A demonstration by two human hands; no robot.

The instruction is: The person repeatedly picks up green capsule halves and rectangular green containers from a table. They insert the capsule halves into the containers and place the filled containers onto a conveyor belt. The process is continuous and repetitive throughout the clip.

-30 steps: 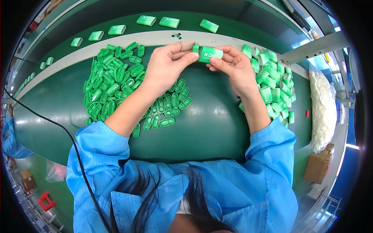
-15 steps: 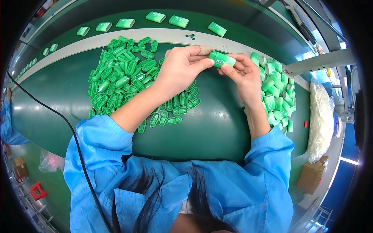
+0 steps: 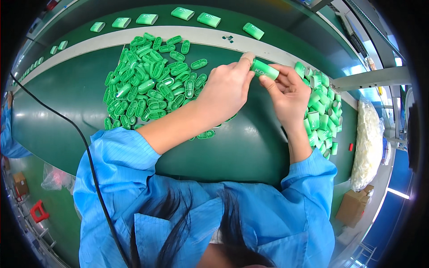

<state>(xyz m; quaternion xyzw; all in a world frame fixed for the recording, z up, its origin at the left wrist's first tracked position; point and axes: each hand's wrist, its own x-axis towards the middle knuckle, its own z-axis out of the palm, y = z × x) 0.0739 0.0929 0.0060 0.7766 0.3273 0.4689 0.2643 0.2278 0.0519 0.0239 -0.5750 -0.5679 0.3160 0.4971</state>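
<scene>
Above the green worktable [image 3: 214, 163], both hands meet at a small green casing [image 3: 264, 70] with a flat-oval shape and white print. My right hand [image 3: 289, 94] pinches its right part between thumb and fingers. At the casing's left end, my left hand [image 3: 225, 89] is closed with its fingertips against it; a beige cover sits on one finger. Whatever is under those fingertips is hidden. Left of my hands spreads a heap of green oval end caps [image 3: 152, 76] with raised rims. On the right lies a pile of green casing sleeves [image 3: 318, 107].
Beyond a pale rail [image 3: 201, 38], finished-looking green casings [image 3: 209, 19] lie in a spaced row on a green belt. Tiny dark pieces [image 3: 228, 39] rest on the rail. A plastic bag of pale parts [image 3: 367, 145] stands far right, near a metal post [image 3: 371, 79]. A black cable [image 3: 85, 147] hangs at left.
Both hands and the casing have shifted slightly right. My left hand has rolled over, showing more of its back, with a finger now pressed at the casing's left end.
</scene>
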